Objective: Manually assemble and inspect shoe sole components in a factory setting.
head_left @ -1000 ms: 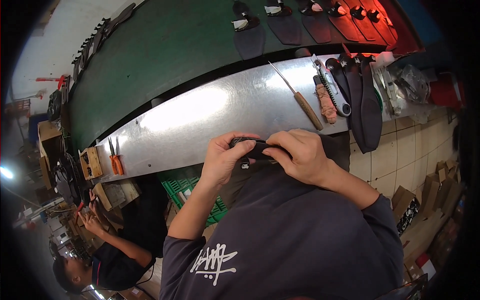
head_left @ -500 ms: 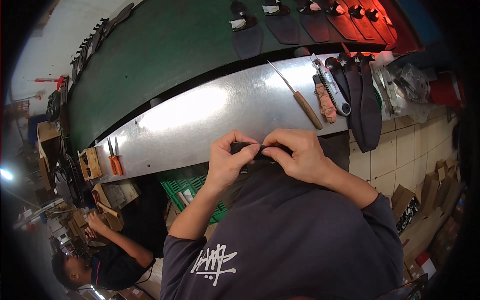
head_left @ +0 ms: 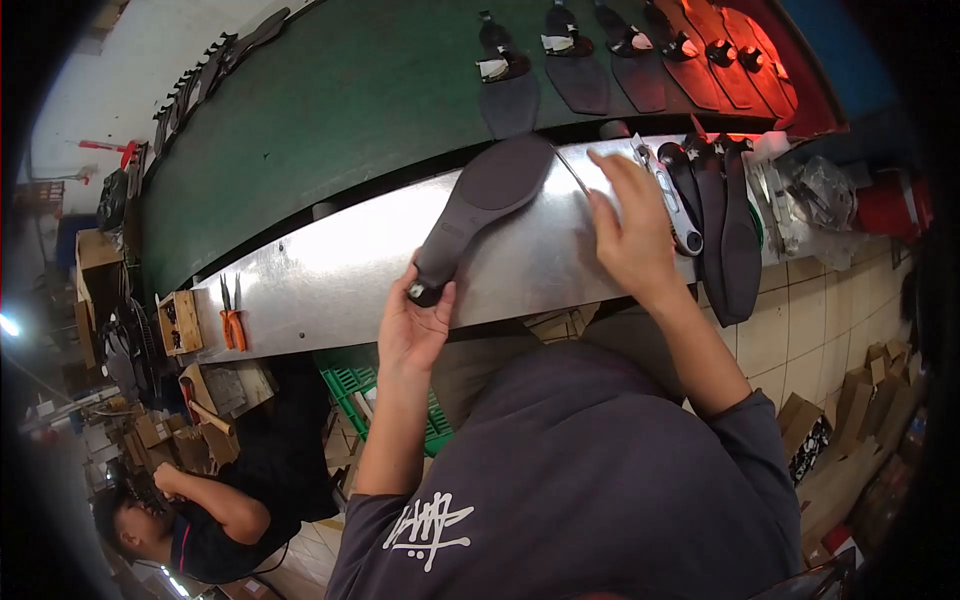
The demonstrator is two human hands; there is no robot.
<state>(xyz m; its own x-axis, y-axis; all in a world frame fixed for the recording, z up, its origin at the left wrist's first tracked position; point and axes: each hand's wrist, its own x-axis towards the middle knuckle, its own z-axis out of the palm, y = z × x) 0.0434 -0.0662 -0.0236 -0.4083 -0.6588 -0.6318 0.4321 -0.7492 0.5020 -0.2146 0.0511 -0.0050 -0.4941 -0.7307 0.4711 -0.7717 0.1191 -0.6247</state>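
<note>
My left hand (head_left: 418, 320) grips the narrow black end of a dark grey, sole-shaped piece (head_left: 490, 185) between thumb and fingers. Its broad rounded end points away from me, reaching past the metal bench's far edge. A small pale bit shows on the held end. My right hand (head_left: 640, 230) hovers over the bench with thumb and fingers apart. Beneath it lies an awl (head_left: 572, 170); its thin shaft shows, while the wooden handle is hidden by the hand. Whether the hand touches the awl, I cannot tell.
On the green belt (head_left: 330, 110) lie several similar dark pieces (head_left: 577, 80), some under red light. A utility knife (head_left: 675, 205) and a bundle of dark pieces (head_left: 738, 220) rest at right. Orange-handled pliers (head_left: 233, 325) and a wooden box (head_left: 180, 322) are at left. A co-worker (head_left: 215, 510) sits lower left.
My hands were together near my body, pinching something black. Now they are apart: the left extends the sole-shaped piece over the bench, and the right has moved forward over the awl.
</note>
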